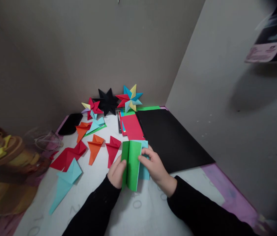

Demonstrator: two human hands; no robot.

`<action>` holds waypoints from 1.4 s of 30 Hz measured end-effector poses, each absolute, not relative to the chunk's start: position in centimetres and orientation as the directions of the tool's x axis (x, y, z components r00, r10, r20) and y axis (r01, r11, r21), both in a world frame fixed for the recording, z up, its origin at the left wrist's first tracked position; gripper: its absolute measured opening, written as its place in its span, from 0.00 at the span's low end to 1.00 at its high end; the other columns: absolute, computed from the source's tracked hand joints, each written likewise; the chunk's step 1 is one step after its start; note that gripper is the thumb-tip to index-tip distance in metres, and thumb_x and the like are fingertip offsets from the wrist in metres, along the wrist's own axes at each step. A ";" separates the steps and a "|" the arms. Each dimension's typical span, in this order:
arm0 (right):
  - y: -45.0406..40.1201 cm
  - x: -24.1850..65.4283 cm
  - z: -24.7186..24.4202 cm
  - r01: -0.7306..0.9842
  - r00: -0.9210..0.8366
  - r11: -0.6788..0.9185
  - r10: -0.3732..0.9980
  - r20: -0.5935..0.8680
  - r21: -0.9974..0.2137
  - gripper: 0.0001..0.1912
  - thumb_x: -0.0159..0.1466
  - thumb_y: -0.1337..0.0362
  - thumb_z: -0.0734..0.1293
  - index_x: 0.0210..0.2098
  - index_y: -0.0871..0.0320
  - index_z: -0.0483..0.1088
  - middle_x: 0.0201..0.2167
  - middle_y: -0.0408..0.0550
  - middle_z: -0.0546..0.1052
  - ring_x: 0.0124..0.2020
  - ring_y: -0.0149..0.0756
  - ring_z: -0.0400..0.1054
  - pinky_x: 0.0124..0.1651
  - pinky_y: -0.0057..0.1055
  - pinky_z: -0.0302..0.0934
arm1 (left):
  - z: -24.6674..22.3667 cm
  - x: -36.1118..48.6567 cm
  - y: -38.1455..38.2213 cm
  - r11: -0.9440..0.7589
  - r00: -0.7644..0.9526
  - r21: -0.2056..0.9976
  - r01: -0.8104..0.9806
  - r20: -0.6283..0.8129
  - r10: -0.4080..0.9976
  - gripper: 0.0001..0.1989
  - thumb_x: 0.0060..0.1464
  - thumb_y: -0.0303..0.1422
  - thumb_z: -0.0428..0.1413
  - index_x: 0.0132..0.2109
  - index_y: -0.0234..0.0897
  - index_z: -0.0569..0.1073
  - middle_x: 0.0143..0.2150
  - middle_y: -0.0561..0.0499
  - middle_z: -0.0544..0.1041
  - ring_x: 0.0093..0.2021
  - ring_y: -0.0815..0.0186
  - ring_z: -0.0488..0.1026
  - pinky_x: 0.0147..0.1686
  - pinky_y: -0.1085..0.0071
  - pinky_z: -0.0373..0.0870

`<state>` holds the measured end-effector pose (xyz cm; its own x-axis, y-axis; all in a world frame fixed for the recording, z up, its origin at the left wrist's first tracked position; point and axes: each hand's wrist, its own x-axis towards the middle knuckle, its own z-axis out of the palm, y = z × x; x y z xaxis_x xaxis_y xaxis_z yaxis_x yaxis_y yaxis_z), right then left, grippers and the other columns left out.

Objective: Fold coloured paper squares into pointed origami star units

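Note:
A green paper (133,164) with a lengthwise crease stands partly folded between my two hands. My left hand (117,171) holds its left edge, thumb in front. On its right edge my right hand (154,165) pinches with thumb and forefinger. Behind the green paper and under my right hand is a light blue paper (144,172). Left of my hands lie folded pieces: a red one (113,147), an orange one (95,147), a larger red one (69,155) and a light blue one (67,182).
Paper stars, including a black one (108,101), lean on the wall. Red sheets (132,125) and a large black board (170,139) lie behind and right. A phone (70,124) is at the back left, with a yellow-lidded container (3,150) at far left.

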<state>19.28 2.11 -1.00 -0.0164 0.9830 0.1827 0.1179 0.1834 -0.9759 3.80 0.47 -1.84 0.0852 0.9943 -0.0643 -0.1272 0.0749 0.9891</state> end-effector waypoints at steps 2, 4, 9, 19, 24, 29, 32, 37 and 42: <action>2.4 19.4 -1.1 0.027 -0.005 0.165 0.986 0.164 -0.986 0.06 0.54 0.66 0.64 0.22 0.57 0.62 0.31 0.43 0.66 0.36 0.35 0.61 0.41 0.30 0.56 | -2.5 3.1 1.3 0.137 0.010 0.980 -0.147 -0.137 0.990 0.24 0.47 0.44 0.55 0.47 0.30 0.72 0.37 0.44 0.79 0.37 0.56 0.75 0.36 0.64 0.71; 2.8 20.0 -0.9 -0.090 0.025 0.160 0.987 0.159 -0.983 0.06 0.54 0.65 0.63 0.22 0.57 0.62 0.33 0.44 0.67 0.36 0.35 0.62 0.40 0.30 0.56 | -3.1 2.3 2.2 0.175 -0.070 0.975 -0.134 -0.186 0.980 0.24 0.40 0.45 0.60 0.41 0.31 0.73 0.32 0.46 0.79 0.31 0.59 0.75 0.29 0.67 0.70; 5.7 25.0 0.0 -0.364 0.236 0.170 0.968 0.086 -0.916 0.05 0.53 0.62 0.64 0.24 0.56 0.63 0.25 0.40 0.69 0.27 0.32 0.63 0.32 0.28 0.58 | -3.8 1.0 3.5 0.214 -0.125 0.956 -0.200 -0.242 0.962 0.27 0.32 0.46 0.65 0.37 0.30 0.73 0.26 0.48 0.78 0.24 0.63 0.73 0.27 0.68 0.70; 11.1 33.9 -4.4 -0.309 0.639 0.174 0.766 -0.069 -0.935 0.06 0.45 0.70 0.65 0.24 0.60 0.64 0.20 0.42 0.68 0.23 0.32 0.66 0.26 0.31 0.64 | -4.0 1.2 3.3 0.232 -0.004 0.928 -0.293 -0.243 0.970 0.25 0.35 0.43 0.64 0.39 0.30 0.72 0.25 0.48 0.78 0.26 0.60 0.76 0.27 0.68 0.71; 9.3 32.2 -2.6 -0.004 0.713 0.263 0.677 0.182 -0.965 0.26 0.45 0.74 0.65 0.44 0.60 0.64 0.48 0.53 0.68 0.54 0.43 0.60 0.55 0.43 0.56 | -2.7 0.6 3.6 0.273 0.045 0.856 -0.439 -0.283 0.958 0.27 0.30 0.37 0.67 0.40 0.29 0.72 0.28 0.45 0.79 0.34 0.53 0.77 0.35 0.61 0.73; 5.2 26.9 0.0 0.576 -0.172 0.586 0.769 0.616 -0.571 0.30 0.55 0.74 0.62 0.56 0.51 0.60 0.65 0.50 0.48 0.64 0.45 0.43 0.62 0.50 0.44 | -1.8 0.2 3.6 0.284 0.016 0.830 -0.479 -0.315 0.949 0.20 0.33 0.33 0.65 0.36 0.28 0.74 0.27 0.43 0.79 0.38 0.50 0.77 0.40 0.56 0.72; 3.3 24.1 0.3 0.491 -0.481 0.740 0.670 0.565 -0.460 0.28 0.55 0.78 0.62 0.50 0.45 0.68 0.66 0.39 0.41 0.66 0.47 0.34 0.61 0.52 0.43 | -1.7 -0.2 3.1 0.302 0.058 0.812 -0.500 -0.316 0.947 0.19 0.34 0.31 0.64 0.37 0.28 0.75 0.29 0.42 0.80 0.38 0.50 0.76 0.41 0.55 0.71; 1.8 22.4 0.4 0.273 -0.667 0.765 0.588 0.458 -0.584 0.21 0.57 0.76 0.63 0.45 0.46 0.73 0.66 0.40 0.46 0.66 0.44 0.36 0.61 0.48 0.46 | -1.9 -2.1 1.2 0.349 0.123 0.764 -0.543 -0.339 0.933 0.21 0.35 0.31 0.64 0.41 0.29 0.74 0.33 0.41 0.80 0.36 0.50 0.77 0.42 0.55 0.70; 0.6 21.6 0.6 0.219 -0.758 0.713 0.554 0.343 -0.667 0.17 0.58 0.70 0.65 0.44 0.48 0.73 0.65 0.43 0.48 0.66 0.45 0.31 0.61 0.50 0.45 | -2.3 -3.8 -0.1 0.393 0.161 0.756 -0.524 -0.365 0.917 0.34 0.36 0.31 0.64 0.54 0.31 0.67 0.37 0.41 0.79 0.37 0.52 0.77 0.42 0.58 0.69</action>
